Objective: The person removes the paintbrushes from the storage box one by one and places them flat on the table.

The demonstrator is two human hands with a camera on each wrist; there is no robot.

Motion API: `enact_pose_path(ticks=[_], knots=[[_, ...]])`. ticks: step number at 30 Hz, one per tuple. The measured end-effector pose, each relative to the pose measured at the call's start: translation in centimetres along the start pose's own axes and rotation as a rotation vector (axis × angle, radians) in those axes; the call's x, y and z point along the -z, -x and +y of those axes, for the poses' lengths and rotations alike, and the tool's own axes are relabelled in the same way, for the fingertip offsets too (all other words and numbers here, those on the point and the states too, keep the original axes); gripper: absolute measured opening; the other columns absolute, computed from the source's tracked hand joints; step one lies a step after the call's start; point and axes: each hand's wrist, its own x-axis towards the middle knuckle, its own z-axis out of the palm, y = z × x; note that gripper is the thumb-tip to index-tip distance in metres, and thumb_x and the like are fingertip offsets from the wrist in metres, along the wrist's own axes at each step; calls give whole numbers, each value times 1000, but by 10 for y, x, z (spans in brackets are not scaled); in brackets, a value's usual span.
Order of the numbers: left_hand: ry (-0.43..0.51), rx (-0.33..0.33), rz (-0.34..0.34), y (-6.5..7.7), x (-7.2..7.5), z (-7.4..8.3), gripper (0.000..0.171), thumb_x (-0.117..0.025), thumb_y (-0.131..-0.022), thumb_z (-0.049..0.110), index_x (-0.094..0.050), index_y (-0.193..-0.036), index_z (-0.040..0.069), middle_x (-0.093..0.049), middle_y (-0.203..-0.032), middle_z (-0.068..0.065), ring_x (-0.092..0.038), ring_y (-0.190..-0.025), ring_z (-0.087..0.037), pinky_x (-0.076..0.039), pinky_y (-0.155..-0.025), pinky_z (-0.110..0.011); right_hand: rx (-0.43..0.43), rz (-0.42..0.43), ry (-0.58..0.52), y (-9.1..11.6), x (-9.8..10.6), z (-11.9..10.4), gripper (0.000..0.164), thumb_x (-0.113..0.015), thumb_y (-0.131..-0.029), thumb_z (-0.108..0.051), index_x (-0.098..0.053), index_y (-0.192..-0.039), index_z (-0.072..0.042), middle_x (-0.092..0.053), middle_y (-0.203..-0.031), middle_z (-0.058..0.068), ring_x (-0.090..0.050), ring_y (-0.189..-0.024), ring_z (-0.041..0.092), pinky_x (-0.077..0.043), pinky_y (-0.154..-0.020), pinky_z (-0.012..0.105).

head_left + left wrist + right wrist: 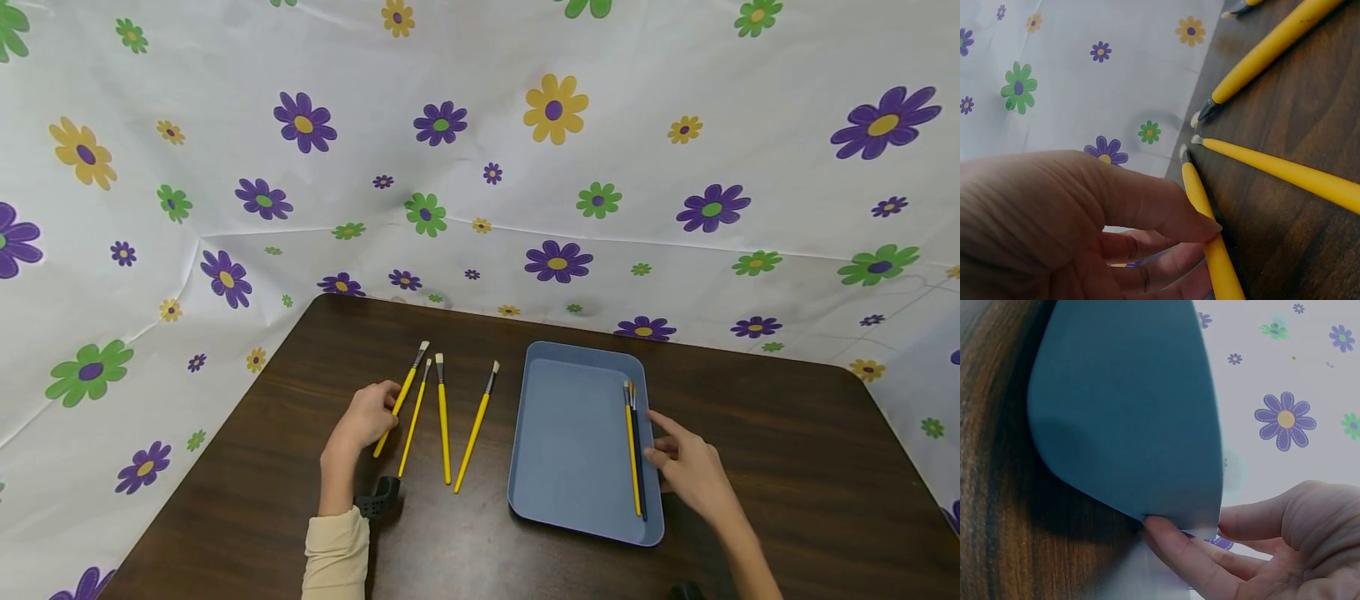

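My left hand [369, 414] pinches the leftmost yellow paintbrush [406, 390] between thumb and fingers, partway along its handle. In the left wrist view the thumb lies on the yellow handle [1196, 187], with the other fingers behind it. Three more yellow paintbrushes lie spread to its right: a thin one [415, 421], a thicker one [444, 425] and a slanted one [476, 429]. My right hand [693, 471] holds the right wall of a blue-grey tray [570, 450], thumb and fingers at its rim. Inside, along that wall, lie a yellow paintbrush [632, 458] and dark blue-handled brushwork [640, 467].
The dark wooden table [480, 550] has rounded back corners. A white sheet with purple, green and yellow flowers [480, 167] hangs behind it and along the left side. A black wrist device [379, 497] sits at my left wrist.
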Motion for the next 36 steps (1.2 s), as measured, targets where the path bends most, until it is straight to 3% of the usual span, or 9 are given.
enact_pose_path(ticks=[13, 20, 28, 33, 36], knots=[[-88, 52, 17, 2, 0, 3, 20, -67, -89, -12, -63, -108, -11, -61, -92, -15, -60, -82, -28, -56, -70, -39, -1, -2, 0, 0, 0, 0, 58, -59, -100, 4, -36, -153, 10, -64, -113, 35, -71, -88, 31, -61, -61, 36], [-81, 99, 14, 2, 1, 4, 24, -67, -91, -8, -62, -114, -11, -62, -92, -16, -61, -78, -27, -57, -68, -39, -3, 0, 0, 1, 0, 0, 58, -58, -100, 5, -36, -153, 10, -65, -113, 34, -71, -87, 30, -61, -60, 35], [-80, 75, 36, 4, 4, 9, 28, -67, -94, -1, -60, -119, -11, -60, -107, -23, -61, -91, -34, -56, -77, -46, 4, 3, 6, 1, 0, 0, 58, -59, -100, 5, -37, -153, 10, -65, -112, 34, -70, -87, 30, -61, -60, 35], [-66, 31, 114, 7, 3, 17, 34, -61, -99, 5, -58, -129, -11, -55, -128, -30, -61, -108, -43, -54, -86, -53, 4, 2, 6, 1, -1, 1, 58, -59, -100, 5, -36, -153, 10, -65, -113, 34, -71, -87, 31, -61, -60, 35], [-31, -10, 177, 8, 0, 27, 36, -60, -102, 6, -57, -134, -9, -48, -138, -32, -59, -112, -45, -54, -85, -53, 1, 2, 5, 1, -1, 1, 58, -59, -100, 5, -36, -153, 10, -65, -113, 34, -71, -88, 31, -61, -60, 35]])
